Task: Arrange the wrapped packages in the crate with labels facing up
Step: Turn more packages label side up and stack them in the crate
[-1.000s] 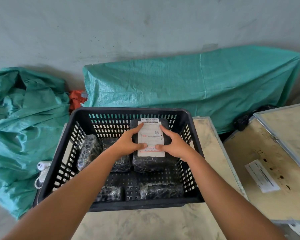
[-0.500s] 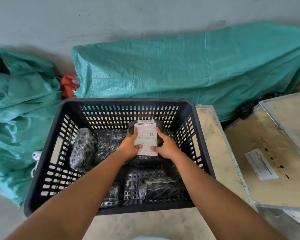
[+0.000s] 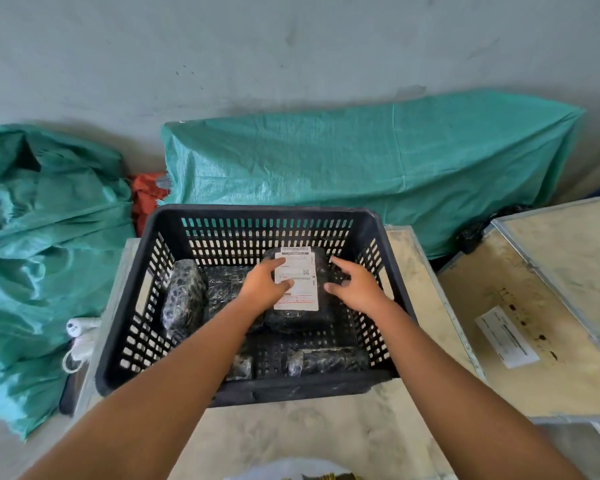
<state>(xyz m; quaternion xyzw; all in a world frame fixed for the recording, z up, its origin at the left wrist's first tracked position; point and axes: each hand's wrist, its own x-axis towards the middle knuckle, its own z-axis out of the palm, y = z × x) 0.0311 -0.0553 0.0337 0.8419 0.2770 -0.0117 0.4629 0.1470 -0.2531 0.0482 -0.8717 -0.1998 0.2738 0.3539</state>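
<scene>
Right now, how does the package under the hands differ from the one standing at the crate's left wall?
The labelled package lies flat, while the left package stands on its side against the crate wall. The labelled package shows a white label facing up; the left package shows none. The left hand rests on the labelled package and the right hand is open beside it; the left package is untouched. Both are wrapped in black plastic.

A pale, dusty table (image 3: 409, 278) holds the black crate (image 3: 257, 389), which sits toward its 12 o'clock end.
</scene>
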